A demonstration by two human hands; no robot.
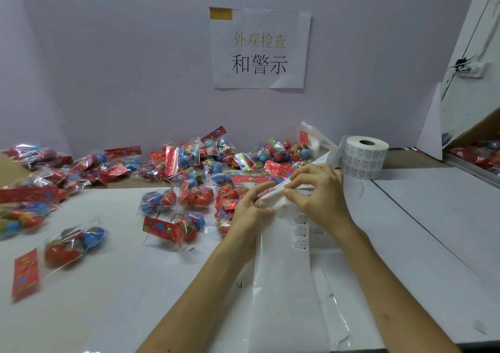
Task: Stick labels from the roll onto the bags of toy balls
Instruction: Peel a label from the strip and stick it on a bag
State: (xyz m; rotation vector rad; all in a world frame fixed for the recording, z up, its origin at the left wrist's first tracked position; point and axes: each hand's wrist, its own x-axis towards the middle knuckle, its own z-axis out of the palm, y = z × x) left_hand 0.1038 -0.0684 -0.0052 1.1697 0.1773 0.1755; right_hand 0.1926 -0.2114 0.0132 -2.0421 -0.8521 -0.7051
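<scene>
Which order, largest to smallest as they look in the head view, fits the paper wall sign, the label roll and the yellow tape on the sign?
1. paper wall sign
2. label roll
3. yellow tape
The roll stands nearer the camera than the wall, which flatters its size, but the order looks clear all the same.

One label roll point(364, 158) at two o'clock; one wall sign point(259, 49) at twelve; bags of toy balls point(74, 241) well over a dozen, too heaped to count exactly.
</scene>
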